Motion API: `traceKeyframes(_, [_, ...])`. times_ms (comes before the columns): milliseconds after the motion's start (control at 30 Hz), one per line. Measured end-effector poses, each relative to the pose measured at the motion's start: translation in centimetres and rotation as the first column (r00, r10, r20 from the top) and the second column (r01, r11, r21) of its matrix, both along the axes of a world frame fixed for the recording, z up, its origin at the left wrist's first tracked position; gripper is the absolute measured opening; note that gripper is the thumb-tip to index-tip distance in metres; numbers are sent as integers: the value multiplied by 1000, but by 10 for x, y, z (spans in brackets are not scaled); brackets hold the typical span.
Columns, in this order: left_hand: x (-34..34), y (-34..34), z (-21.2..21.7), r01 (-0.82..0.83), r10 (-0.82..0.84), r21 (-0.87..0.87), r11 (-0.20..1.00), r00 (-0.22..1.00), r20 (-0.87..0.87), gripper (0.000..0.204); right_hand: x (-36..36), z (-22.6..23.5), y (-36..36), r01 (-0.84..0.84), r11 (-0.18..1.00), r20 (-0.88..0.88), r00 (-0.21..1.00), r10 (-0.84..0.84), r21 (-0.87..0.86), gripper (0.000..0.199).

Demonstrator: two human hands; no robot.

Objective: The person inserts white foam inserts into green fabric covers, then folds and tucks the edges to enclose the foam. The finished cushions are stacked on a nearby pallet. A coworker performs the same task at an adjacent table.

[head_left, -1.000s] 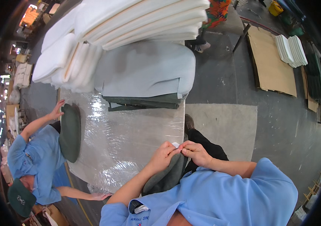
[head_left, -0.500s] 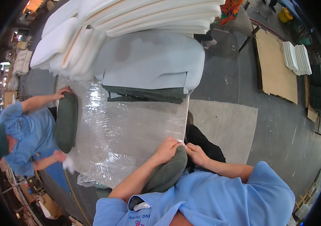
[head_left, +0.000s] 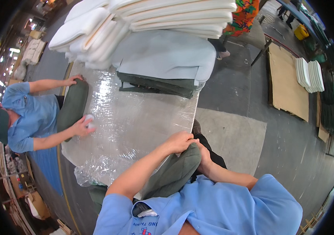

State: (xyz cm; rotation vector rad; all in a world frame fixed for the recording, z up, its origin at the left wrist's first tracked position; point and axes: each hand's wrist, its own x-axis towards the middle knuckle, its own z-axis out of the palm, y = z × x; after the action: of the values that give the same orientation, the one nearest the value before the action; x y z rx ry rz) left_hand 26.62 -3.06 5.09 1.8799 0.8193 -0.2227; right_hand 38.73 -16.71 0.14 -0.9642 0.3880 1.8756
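Note:
A dark green fabric cushion (head_left: 169, 176) lies slanted against my front, its far end at the table's near right corner. My left hand (head_left: 180, 142) is closed on the far end of that cushion, fingers curled over its edge. From the right side, my right hand (head_left: 203, 154) grips the same end. Both hands meet at the tip and hide what lies between them. A bit of white shows at the cushion's near left edge, beside my left forearm.
A plastic-wrapped table (head_left: 135, 113) bears a stack of grey-blue padding over dark green fabric (head_left: 163, 53) and piled white foam pads (head_left: 178, 15). At left a co-worker (head_left: 34, 113) handles another green cushion (head_left: 73, 102) and a white tuft. Cardboard (head_left: 286, 86) lies at right.
My hands have drawn together at the cushion's end, and the white tuft between them is out of sight. The co-worker's nearer hand has moved up over the table with a white tuft.

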Motion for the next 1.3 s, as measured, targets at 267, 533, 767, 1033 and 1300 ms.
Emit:
traceKeyframes(267, [4,-9,-3,-98,103,106,990,994,-39,39,1,-20,10,33,997,-28,999,-31,71,53])
traceKeyframes(533, [11,-9,-29,-127,146,124,984,975,-165,27,-2,-37,8,-39,999,-141,989,43,35,62])
traceKeyframes(767, [12,-1,-36,-98,127,120,988,958,-259,26,6,-40,-4,-137,991,-108,985,137,8,58])
traceKeyframes(1033, [-98,-47,16,-387,369,-55,920,906,-206,43,-1,-47,13,-206,977,-81,974,210,53,54])
traceKeyframes(1300, [-143,-128,-20,-655,696,263,708,710,-105,42,-2,-42,16,-319,944,-22,947,322,89,50])
